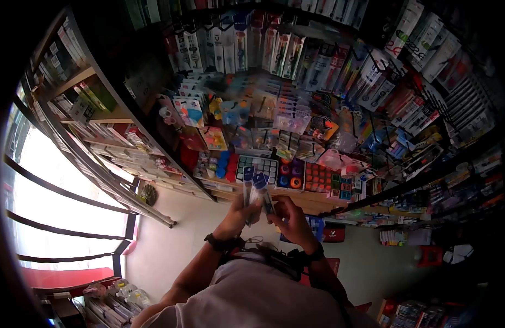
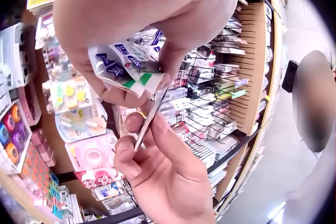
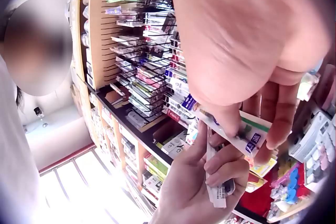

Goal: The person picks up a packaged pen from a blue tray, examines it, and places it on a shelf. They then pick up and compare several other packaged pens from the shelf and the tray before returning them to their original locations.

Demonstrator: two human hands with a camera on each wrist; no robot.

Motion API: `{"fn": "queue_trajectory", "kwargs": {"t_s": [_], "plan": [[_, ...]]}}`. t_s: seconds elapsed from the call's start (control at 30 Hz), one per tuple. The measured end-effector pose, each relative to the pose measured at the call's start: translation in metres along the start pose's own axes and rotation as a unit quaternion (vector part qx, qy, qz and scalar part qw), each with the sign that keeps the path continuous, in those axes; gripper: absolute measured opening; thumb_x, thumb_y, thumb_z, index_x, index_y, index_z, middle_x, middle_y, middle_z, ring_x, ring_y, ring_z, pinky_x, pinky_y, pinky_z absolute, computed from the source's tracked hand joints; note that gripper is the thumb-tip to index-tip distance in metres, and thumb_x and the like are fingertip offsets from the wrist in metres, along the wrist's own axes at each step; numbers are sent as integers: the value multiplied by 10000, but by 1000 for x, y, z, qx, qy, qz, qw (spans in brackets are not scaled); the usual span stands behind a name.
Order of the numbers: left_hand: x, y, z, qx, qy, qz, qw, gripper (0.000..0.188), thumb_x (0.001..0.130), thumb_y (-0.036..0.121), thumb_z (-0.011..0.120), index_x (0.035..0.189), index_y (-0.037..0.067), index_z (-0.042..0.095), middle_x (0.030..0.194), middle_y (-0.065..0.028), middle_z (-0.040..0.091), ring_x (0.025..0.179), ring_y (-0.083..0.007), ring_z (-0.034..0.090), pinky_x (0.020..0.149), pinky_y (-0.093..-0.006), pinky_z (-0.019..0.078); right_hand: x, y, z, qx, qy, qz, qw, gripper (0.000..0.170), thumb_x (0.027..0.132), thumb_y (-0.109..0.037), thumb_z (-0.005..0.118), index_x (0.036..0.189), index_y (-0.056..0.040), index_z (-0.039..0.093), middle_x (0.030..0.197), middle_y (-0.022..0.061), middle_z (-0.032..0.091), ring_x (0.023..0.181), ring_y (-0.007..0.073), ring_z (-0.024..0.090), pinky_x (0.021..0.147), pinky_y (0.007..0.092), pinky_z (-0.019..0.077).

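Note:
Slim clear packets with blue labels (image 1: pixel 248 176) are gripped in the left hand (image 1: pixel 239 217), in front of the body. Close beside it, the right hand (image 1: pixel 294 221) pinches another slim packet (image 1: pixel 269 205). In the left wrist view, the left hand (image 2: pixel 142 11) curls round clear packets (image 2: pixel 118 69) with blue print and green-white ends; the right hand (image 2: pixel 176 174) holds a thin packet (image 2: pixel 150 121) seen edge-on. The right wrist view shows the right hand (image 3: pixel 252 37) on a blue-labelled packet (image 3: pixel 256 136) and the left hand (image 3: pixel 191 184) around a narrow white one (image 3: pixel 216 190).
Hooks of packaged goods (image 1: pixel 291 117) fill the display ahead, above trays of small coloured items (image 1: pixel 319 177). Shelves (image 1: pixel 102 116) stand at the left beside a bright barred opening. Pale floor (image 1: pixel 170 235) lies below; a red item (image 1: pixel 333 235) is behind the right hand.

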State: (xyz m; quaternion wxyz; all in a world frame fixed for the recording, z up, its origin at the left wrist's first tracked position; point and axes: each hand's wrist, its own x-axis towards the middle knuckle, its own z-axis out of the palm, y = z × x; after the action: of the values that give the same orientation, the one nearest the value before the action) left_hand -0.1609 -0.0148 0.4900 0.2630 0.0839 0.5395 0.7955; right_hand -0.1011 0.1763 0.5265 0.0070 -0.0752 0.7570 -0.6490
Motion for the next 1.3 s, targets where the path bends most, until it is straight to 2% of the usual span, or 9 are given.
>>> {"fn": "queue_trajectory", "kwargs": {"t_s": [0.1, 0.13, 0.3, 0.43, 0.47, 0.6, 0.97, 1.03, 1.3], "plan": [[4, 28, -23, -13, -28, 20, 999, 155, 989, 186, 583, 1018, 44, 527, 709, -15, 555, 569, -105, 529, 512, -263, 413, 29, -12, 9, -94, -49, -23, 994, 215, 922, -67, 675, 1101, 22, 596, 827, 77, 674, 764, 131, 658, 658, 270, 501], [4, 41, -27, -12, -33, 28, 999, 164, 983, 193, 591, 1013, 43, 529, 709, -13, 549, 566, -103, 523, 510, -257, 409, 37, -26, 14, -97, -22, -28, 995, 158, 907, -99, 704, 1000, 15, 647, 820, 68, 686, 749, 131, 655, 657, 284, 495], [4, 63, -67, -15, -57, 29, 998, 130, 986, 188, 599, 1001, 69, 551, 711, 19, 538, 569, -60, 477, 500, -232, 366, 80, -74, 27, -153, 69, -139, 976, 147, 887, -97, 727, 932, 20, 651, 786, 73, 684, 696, 126, 643, 632, 274, 479], [6, 77, -92, 21, -29, 41, 999, 161, 971, 212, 627, 953, 70, 552, 675, 27, 518, 567, -52, 469, 498, -232, 360, 116, -130, 39, 15, 158, -219, 963, 120, 931, -53, 665, 998, 42, 634, 804, 58, 690, 715, 105, 648, 661, 249, 495], [6, 81, -99, 16, -45, 36, 998, 162, 969, 209, 629, 954, 69, 549, 684, 25, 523, 567, -54, 471, 497, -233, 362, 126, -135, 38, 0, 172, -225, 959, 130, 939, -55, 657, 1009, 51, 628, 808, 59, 689, 719, 100, 660, 653, 247, 533], [5, 91, -129, 18, -75, 13, 997, 158, 965, 196, 629, 960, 64, 543, 699, 21, 528, 565, -61, 474, 492, -236, 361, 163, -164, 57, 37, 192, -229, 954, 148, 949, -92, 655, 1018, 38, 633, 814, 40, 672, 715, 68, 643, 619, 252, 596], [-1, 114, -186, 35, -70, 23, 997, 216, 963, 248, 605, 872, 73, 517, 595, 15, 454, 503, -92, 441, 469, -252, 327, 201, -149, 81, 77, 261, -190, 943, 160, 947, -113, 662, 1016, 28, 633, 844, 32, 679, 691, 62, 643, 563, 244, 580], [-3, 115, -197, 26, -77, 7, 997, 131, 976, 160, 598, 902, 77, 529, 659, 22, 503, 532, -70, 454, 490, -240, 338, 207, -150, 85, 55, 287, -193, 937, 168, 945, -113, 663, 1014, 36, 630, 854, 45, 688, 643, 71, 642, 542, 234, 565], [-6, 125, -212, 9, -93, 3, 996, 138, 967, 175, 621, 951, 75, 526, 673, 28, 493, 537, -64, 448, 483, -238, 335, 237, -147, 76, -2, 326, -142, 935, 210, 944, -140, 671, 986, 59, 621, 789, 56, 685, 542, 97, 617, 467, 246, 434]]}}
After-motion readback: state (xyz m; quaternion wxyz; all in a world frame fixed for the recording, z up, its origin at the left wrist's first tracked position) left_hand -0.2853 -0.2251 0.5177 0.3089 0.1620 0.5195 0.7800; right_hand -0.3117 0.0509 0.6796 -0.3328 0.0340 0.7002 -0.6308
